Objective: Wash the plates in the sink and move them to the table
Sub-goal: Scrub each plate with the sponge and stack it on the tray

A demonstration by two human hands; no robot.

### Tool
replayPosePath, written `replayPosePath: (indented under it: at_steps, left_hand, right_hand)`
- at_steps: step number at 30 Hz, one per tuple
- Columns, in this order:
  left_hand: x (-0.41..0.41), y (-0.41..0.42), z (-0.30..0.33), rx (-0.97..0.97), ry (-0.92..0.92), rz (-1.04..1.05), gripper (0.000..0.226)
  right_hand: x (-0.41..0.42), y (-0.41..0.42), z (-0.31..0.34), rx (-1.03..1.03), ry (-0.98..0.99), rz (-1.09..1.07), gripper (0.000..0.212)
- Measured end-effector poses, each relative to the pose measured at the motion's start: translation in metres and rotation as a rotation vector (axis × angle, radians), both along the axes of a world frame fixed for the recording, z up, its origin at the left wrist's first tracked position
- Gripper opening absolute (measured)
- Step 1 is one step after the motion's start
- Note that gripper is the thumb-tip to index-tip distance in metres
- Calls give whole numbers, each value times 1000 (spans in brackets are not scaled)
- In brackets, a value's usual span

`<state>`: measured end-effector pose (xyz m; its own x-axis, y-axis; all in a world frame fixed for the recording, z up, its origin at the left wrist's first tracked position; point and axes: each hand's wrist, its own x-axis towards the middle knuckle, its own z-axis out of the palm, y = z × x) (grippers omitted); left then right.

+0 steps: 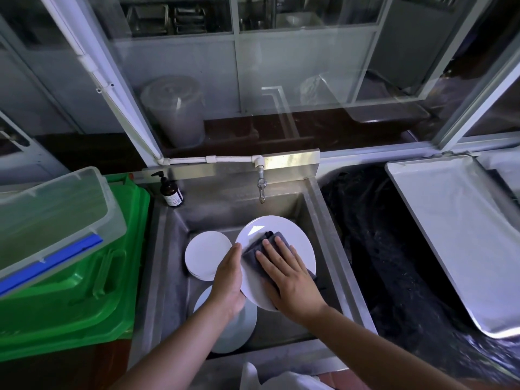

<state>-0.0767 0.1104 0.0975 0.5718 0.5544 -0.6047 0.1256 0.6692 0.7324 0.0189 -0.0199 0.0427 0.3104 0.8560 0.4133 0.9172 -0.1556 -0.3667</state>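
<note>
Over the steel sink (323,220) I hold a large white plate (292,235) tilted up. My left hand (229,277) grips its left rim. My right hand (287,274) lies flat, fingers straight, pressing a dark grey cloth (261,246) against the plate's face. A stack of small white plates (205,254) lies on the sink floor at the left. Another white plate (239,330) rests in the sink near the front, partly under my left forearm.
A tap (261,187) hangs over the sink's back wall, with a brown pump bottle (170,191) at the back left corner. A green bin (84,291) carrying a clear lidded box (50,220) stands left. A metal tray (461,235) lies on a dark surface right.
</note>
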Motion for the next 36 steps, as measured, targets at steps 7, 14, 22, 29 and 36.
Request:
replayPosePath:
  at_steps: [7, 14, 22, 29, 36]
  left_hand:
    - [-5, 0, 0, 50, -28, 4, 31]
    - [5, -1, 0, 11, -81, 7, 34]
    - [-4, 7, -3, -84, -247, -12, 40]
    - [3, 8, 1, -123, -245, -40, 55]
    - [4, 10, 5, -33, -275, -53, 63]
  right_hand:
    - [28, 5, -6, -49, 117, -57, 59]
    - [-7, 22, -12, -2, 147, -85, 60]
    - [27, 17, -3, -62, 212, -256, 57]
    - [-16, 16, 12, 8, 61, 40, 66]
    - [23, 17, 9, -33, 297, -426, 61]
